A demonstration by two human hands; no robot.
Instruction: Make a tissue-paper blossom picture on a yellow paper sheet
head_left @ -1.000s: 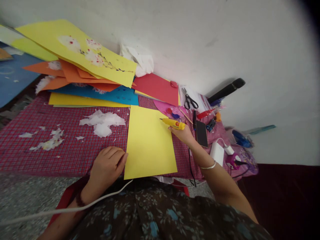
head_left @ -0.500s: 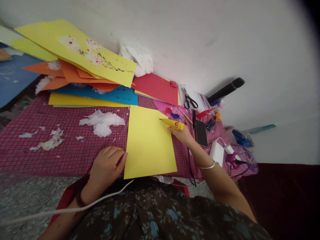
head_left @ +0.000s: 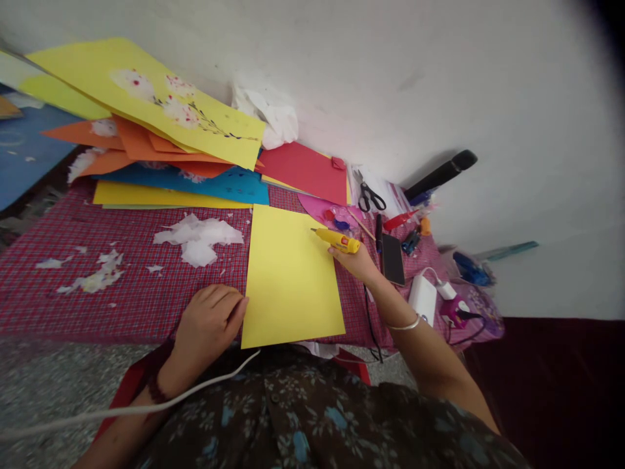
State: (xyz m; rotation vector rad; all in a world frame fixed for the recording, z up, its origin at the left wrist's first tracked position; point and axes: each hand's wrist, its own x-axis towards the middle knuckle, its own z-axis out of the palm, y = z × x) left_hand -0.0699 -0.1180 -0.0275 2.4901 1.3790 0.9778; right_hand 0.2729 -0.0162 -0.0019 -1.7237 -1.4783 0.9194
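Note:
A plain yellow sheet of paper lies on the red checked cloth in front of me. My left hand rests at the sheet's lower left corner, fingers curled and pressing its edge. My right hand is closed round a small yellow glue gun at the sheet's upper right edge, its nozzle pointing left over the paper. A bangle sits on that wrist.
Stacked coloured sheets lie at the back left, torn white tissue beside them. Scissors, a black phone, a white charger, a pink plate with paint and pens crowd the right. A white cable crosses my lap.
Hardly anything differs: both hands stay where they were, and the view has shifted very slightly.

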